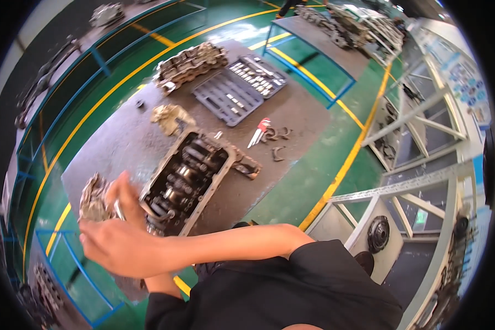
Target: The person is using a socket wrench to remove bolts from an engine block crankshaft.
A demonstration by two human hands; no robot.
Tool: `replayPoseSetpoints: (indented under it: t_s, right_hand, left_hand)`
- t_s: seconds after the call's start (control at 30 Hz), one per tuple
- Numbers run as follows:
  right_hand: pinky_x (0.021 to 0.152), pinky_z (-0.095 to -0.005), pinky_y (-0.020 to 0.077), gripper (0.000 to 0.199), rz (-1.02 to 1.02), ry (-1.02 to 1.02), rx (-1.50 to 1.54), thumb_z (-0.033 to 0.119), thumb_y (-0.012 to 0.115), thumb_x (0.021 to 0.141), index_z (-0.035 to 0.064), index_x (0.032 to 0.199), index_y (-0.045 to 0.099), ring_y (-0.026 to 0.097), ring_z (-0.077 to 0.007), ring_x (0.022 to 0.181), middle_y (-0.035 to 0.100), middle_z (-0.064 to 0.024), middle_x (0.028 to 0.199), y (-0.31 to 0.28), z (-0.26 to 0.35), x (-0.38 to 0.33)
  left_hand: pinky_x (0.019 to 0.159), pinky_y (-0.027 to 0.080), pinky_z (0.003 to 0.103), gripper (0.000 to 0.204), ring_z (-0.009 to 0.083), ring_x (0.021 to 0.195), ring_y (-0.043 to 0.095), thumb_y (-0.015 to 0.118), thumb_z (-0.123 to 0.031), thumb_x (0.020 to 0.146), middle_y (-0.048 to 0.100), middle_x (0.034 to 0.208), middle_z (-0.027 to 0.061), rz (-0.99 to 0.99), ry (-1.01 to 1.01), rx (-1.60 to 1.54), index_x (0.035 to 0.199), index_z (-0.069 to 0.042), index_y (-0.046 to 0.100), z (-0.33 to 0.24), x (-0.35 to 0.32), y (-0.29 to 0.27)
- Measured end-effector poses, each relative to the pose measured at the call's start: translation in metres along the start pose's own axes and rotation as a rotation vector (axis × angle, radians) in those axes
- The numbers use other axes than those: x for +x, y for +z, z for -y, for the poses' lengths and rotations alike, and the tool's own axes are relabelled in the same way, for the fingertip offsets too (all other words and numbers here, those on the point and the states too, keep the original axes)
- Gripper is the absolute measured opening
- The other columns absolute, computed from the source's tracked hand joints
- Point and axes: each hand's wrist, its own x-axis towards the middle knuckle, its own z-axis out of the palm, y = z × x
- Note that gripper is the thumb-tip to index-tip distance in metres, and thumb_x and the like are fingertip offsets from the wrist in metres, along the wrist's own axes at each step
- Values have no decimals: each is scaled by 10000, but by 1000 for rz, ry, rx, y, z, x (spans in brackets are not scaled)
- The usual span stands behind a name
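My right hand (pixel 121 250) reaches across from the right, its fingers curled and partly hidden behind its back, near the table's left front. Just beyond it my left hand (pixel 127 198) is raised and smeared by motion, so its grip is unclear. A small shiny metal piece (pixel 118 209) shows between the two hands; its kind is hidden. Both hands are beside the left edge of an open engine block (pixel 225 159), where a crankshaft (pixel 186 171) lies exposed. A crumpled, dirty beige cloth (pixel 93 201) lies left of the hands.
Farther back on the brown table (pixel 115 129) are another beige cloth (pixel 172 119), a cylinder head (pixel 190 66) and an open socket-set case (pixel 225 102). Hex keys in a red holder (pixel 263 125) and curved bearing pieces (pixel 279 153) lie right. White racks (pixel 418 115) stand at the right.
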Motion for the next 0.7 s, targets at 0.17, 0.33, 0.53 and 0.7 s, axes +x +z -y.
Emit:
replayPoseSetpoints:
  t_s: [0.17, 0.33, 0.53, 0.7]
  right_hand:
    - [727, -509, 439, 336, -276, 33, 121, 219, 418, 1003, -111, 1058, 451, 558, -501, 845, 554, -320, 846, -55, -39, 33]
    - [747, -505, 445, 358, -275, -8, 21, 220, 437, 1000, -119, 1116, 417, 545, -498, 861, 532, -338, 891, -34, -41, 53]
    - [797, -509, 477, 313, 82, -576, -445, 90, 507, 881, -97, 1131, 488, 578, -438, 970, 518, -305, 1155, 55, -33, 20]
    - [914, -466, 444, 226, 128, 132, -77, 167, 530, 909, -20, 1036, 538, 575, -393, 995, 551, -312, 895, -41, -15, 15]
  left_hand:
    - [529, 359, 244, 185, 76, 555, 493, 590, -124, 879, 636, 707, 16, 158, -241, -496, 911, 49, 650, -17, -45, -35]
    - [447, 330, 260, 335, 99, 512, 469, 646, -167, 859, 561, 722, -4, 340, -647, -727, 1151, -32, 550, 20, 6, -50]
    - [554, 350, 273, 427, 128, 561, 457, 658, -380, 888, 527, 636, 16, 359, -60, -118, 573, -108, 563, 39, -59, -16]
    - [616, 419, 238, 184, 77, 664, 509, 642, -202, 912, 556, 701, 20, -255, 239, 359, 888, -20, 630, -60, -3, -46]
